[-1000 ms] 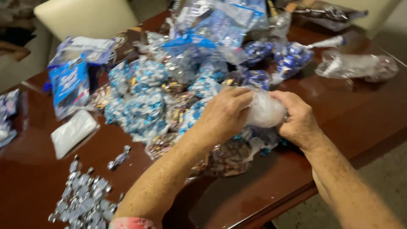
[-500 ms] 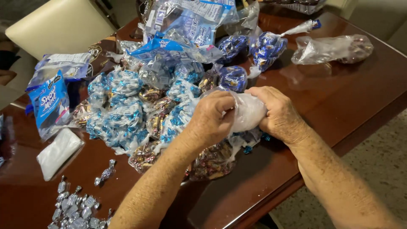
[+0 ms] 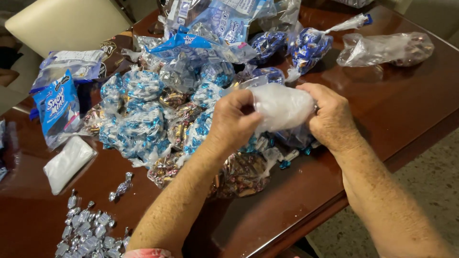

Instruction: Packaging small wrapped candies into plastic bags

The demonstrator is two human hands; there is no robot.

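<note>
Both: left hand (image 3: 234, 122), right hand (image 3: 332, 117) gripping crinkly translucent plastic bag (image 3: 282, 106).

Looks like a home dining rm: polished dark-wood table (image 3: 406, 119) w/ rounded edge, cream upholstered chair (image 3: 62, 24) pushed in at 11 o'clock, speckled terrazzo-type floor (image 3: 430, 181) at 4 o'clock. Tabletop is crowded w/ household-scale goods, not shop stock: opened candy bags (image 3: 57, 105) at 9 o'clock, small tied clear bags of sweets (image 3: 138, 124) at centre, loose silver-wrapped candies (image 3: 86, 229) at 7 o'clock.
</note>
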